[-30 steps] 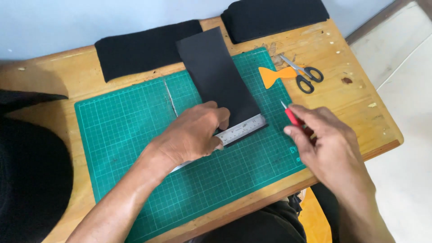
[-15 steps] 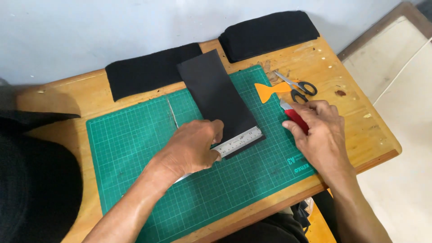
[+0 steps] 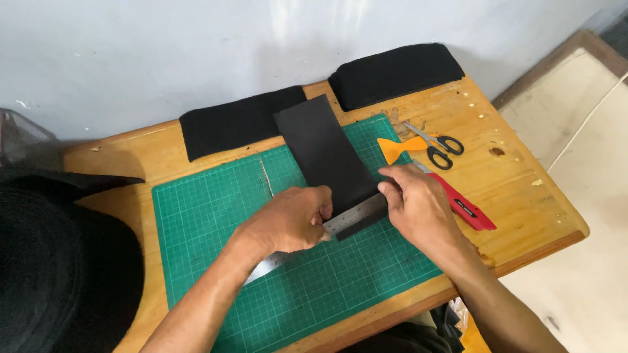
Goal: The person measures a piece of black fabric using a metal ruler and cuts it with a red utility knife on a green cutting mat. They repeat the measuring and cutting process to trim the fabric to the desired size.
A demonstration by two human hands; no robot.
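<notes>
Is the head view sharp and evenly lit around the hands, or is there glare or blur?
Head view: sharp on both hands; left hand and right hand show no motion blur; soft daylight, faint shadows on the green cutting mat; mild sheen on the steel ruler; black sheet shows little surface detail.

Matt black sheet (image 3: 327, 153), shiny metal ruler (image 3: 350, 219), bare wooden table (image 3: 523, 196)

A light wooden table (image 3: 523, 196) stood against a pale wall. A green cutting mat (image 3: 216, 222) covered most of its top. Two stacks of black sheets lay along the far edge, one (image 3: 239, 121) behind the mat and one (image 3: 396, 73) toward the right corner. To the right of the mat lay black-handled scissors (image 3: 439, 147), an orange plastic scraper (image 3: 398, 148) and a red utility knife (image 3: 461, 206).
</notes>
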